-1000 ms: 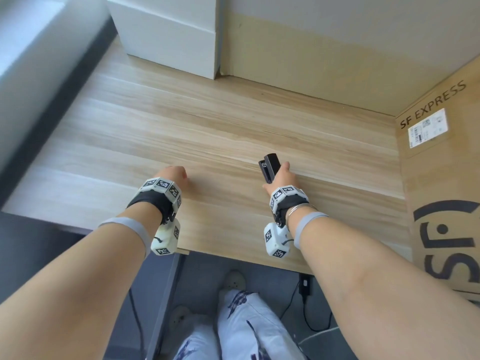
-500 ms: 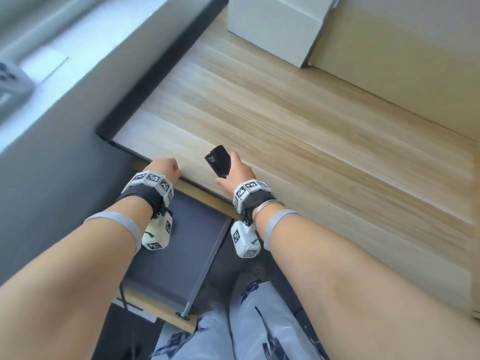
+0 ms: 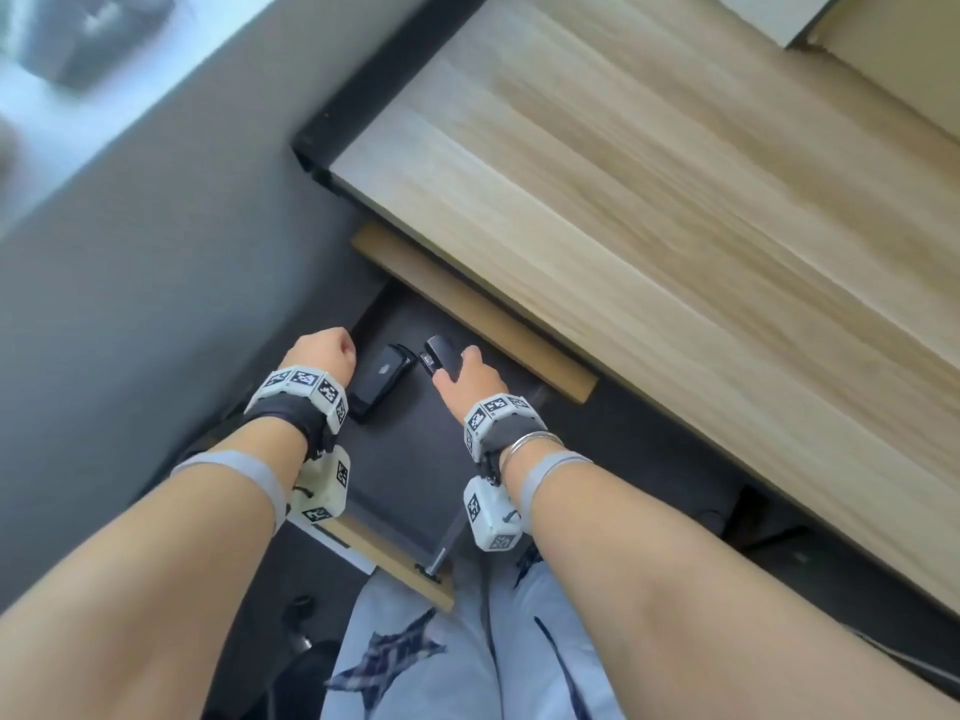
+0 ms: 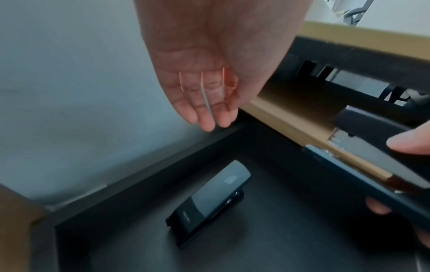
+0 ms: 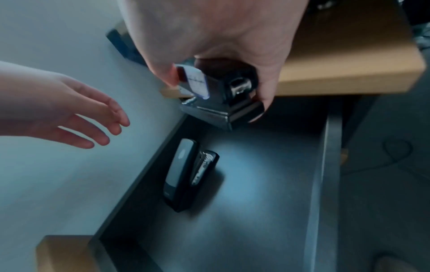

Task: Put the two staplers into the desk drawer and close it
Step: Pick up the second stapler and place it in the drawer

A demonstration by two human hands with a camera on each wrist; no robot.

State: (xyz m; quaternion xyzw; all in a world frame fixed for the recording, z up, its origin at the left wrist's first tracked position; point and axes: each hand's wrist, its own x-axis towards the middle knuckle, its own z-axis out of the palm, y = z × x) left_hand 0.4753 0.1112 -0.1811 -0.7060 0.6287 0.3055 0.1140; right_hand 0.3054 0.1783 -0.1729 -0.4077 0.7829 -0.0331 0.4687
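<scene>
Stapler [image 5: 186, 174] lying in open drawer [image 5: 321, 174]; desk edge [image 3: 467, 298] overhanging.

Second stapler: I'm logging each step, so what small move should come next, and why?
Probably lower the second stapler onto the drawer floor and let go: the right hand grips it above the open drawer, beside the first stapler lying inside.
</scene>
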